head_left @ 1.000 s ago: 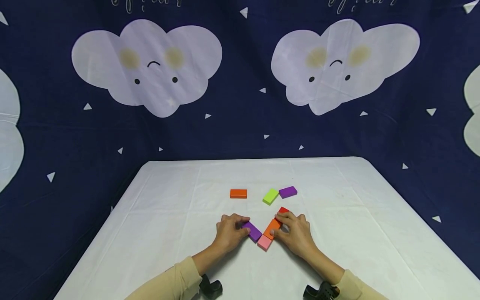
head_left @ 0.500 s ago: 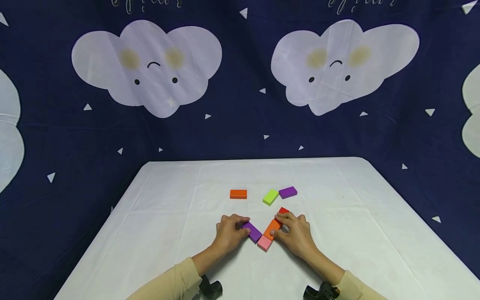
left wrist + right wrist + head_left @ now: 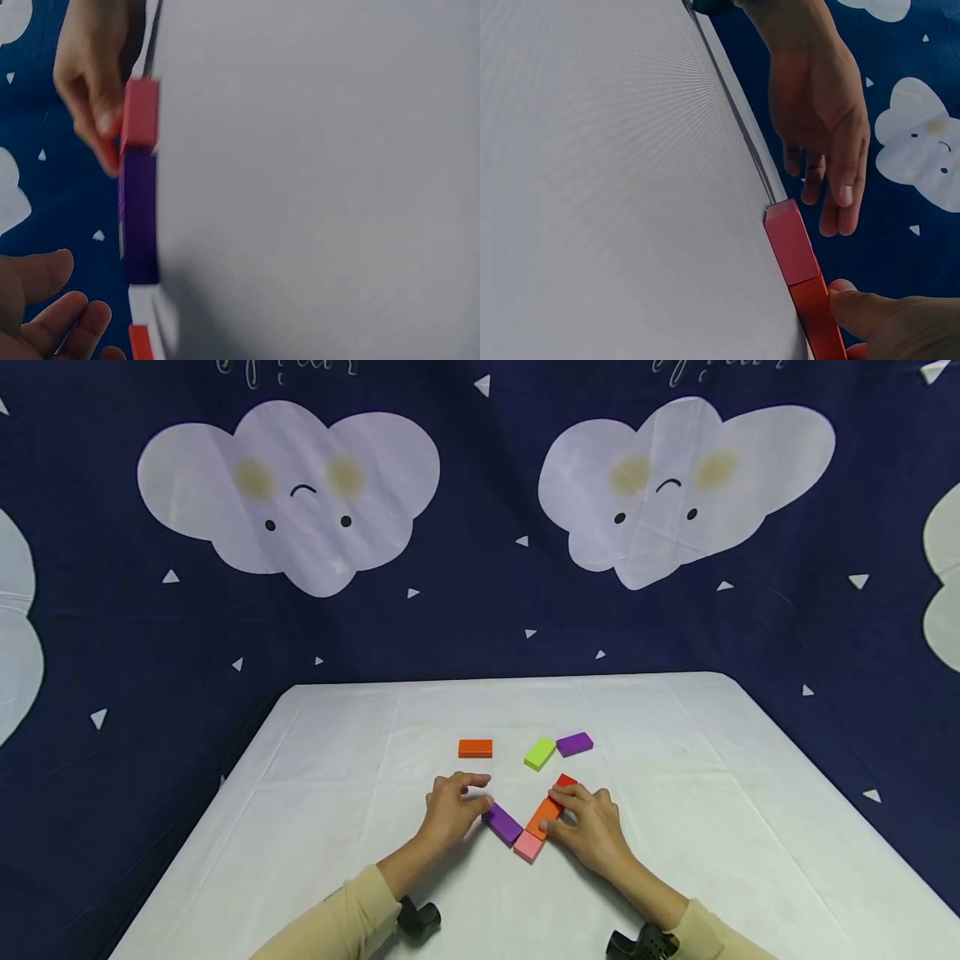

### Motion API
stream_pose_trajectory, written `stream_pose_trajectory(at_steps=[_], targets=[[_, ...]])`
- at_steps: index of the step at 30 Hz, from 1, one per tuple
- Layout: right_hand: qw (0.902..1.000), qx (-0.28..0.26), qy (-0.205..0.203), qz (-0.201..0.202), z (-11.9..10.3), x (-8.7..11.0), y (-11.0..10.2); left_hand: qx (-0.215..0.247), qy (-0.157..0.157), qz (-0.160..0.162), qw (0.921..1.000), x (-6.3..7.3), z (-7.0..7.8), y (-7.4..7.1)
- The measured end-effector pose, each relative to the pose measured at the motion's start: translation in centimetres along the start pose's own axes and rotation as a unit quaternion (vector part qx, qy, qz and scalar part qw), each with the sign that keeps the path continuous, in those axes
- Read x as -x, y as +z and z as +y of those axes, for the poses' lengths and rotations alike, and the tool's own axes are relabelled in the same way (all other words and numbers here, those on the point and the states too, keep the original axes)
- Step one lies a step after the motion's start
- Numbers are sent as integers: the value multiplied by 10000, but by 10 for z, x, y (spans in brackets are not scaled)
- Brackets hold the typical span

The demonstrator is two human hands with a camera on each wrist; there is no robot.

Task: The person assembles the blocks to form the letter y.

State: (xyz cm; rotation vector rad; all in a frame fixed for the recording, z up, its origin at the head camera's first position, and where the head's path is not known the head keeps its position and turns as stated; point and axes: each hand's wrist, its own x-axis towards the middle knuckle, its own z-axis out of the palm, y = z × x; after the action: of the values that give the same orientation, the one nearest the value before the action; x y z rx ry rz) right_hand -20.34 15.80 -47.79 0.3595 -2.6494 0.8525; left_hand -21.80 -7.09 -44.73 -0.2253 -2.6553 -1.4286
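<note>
Pinching orange block [image 3: 543,817]: my right hand [image 3: 591,828], beside pink block [image 3: 528,847].
Left hand [image 3: 447,810]: spread; I mustn't bump pink block.

At the head view's lower centre, a purple oblong block [image 3: 502,824], pink block [image 3: 528,847], orange oblong block [image 3: 542,817] and partly hidden red block [image 3: 567,780] form a flat V.

The left hand [image 3: 448,808] no longer grips the nearer purple block [image 3: 502,825]; its fingers [image 3: 472,779] sit farther forward, parted.
</note>
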Motion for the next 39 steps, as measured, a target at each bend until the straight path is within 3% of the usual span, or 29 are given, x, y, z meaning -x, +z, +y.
stream_pose_trajectory(at_steps=[7,11,23,28,35,39], targets=[[10000,18,40,-29,0,0,1,-106,-35,306,9995,-28,-3,-11],[10000,-17,57,-37,0,1,1,-235,-66,320,9992,-42,-6,-15],[10000,-81,38,33,0,1,1,-670,-256,-84,9974,-80,-15,-20],[9999,-72,67,54,1,1,1,-748,-227,-224,9967,-90,-22,-17],[9999,-79,80,75,2,2,2,-630,-543,-450,9955,-101,-29,-19],[9999,-57,56,82,2,1,3,-638,-572,-569,9947,-105,-33,-20]])
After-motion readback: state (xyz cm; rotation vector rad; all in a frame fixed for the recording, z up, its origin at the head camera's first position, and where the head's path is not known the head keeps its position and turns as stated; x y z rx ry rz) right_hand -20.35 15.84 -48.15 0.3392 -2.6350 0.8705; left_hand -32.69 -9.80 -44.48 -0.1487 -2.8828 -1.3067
